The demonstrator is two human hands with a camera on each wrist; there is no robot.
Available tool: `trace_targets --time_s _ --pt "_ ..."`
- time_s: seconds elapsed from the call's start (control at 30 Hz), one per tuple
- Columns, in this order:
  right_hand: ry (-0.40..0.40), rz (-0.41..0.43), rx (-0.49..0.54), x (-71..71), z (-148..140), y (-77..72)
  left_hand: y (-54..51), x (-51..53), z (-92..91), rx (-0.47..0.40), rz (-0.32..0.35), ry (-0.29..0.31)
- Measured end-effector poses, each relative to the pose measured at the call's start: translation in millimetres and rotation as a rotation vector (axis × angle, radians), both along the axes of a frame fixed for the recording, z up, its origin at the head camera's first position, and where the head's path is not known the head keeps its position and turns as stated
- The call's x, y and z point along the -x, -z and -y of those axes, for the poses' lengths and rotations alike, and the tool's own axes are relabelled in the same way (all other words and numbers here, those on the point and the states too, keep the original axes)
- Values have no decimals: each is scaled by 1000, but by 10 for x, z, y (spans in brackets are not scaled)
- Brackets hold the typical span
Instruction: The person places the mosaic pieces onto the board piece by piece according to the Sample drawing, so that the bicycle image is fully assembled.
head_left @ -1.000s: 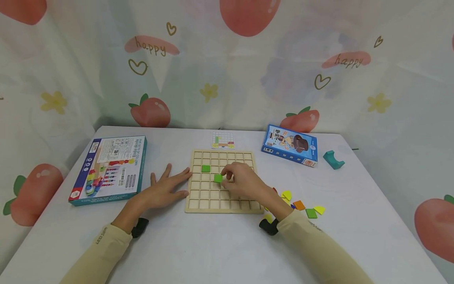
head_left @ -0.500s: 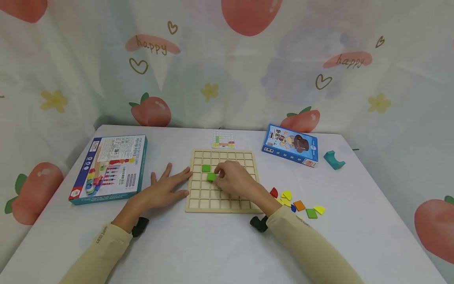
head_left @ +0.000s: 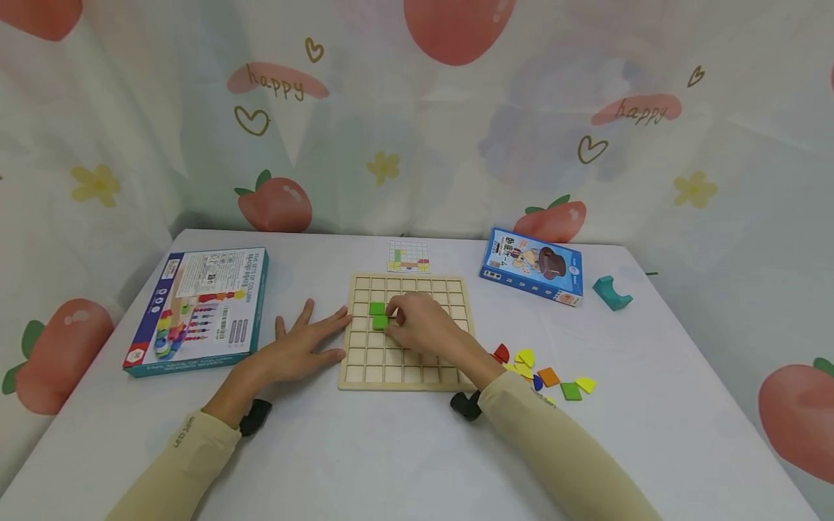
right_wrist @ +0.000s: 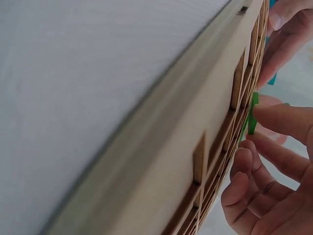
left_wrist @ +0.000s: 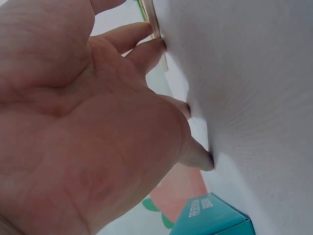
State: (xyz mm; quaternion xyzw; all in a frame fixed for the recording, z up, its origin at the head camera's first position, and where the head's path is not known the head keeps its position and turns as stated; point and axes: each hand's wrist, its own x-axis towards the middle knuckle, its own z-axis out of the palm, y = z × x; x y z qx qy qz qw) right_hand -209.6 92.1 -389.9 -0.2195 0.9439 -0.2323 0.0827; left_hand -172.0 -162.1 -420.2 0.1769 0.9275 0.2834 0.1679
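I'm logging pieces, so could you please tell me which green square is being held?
The nearer green square at the board, pinched in the right hand; the farther one lies on the board, the third on the table.

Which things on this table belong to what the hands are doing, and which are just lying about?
In the job:
board
green tile in the right hand
second green tile, on the board
card, likely
loose pieces, likely

Seemingly just lying about:
left box
blue box
teal block
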Motion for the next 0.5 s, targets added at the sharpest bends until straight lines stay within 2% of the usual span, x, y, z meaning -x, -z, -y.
trace_targets --time_s 0.5 --pt "-35 -16 -3 24 32 44 -7 -17 -5 -5 -7 10"
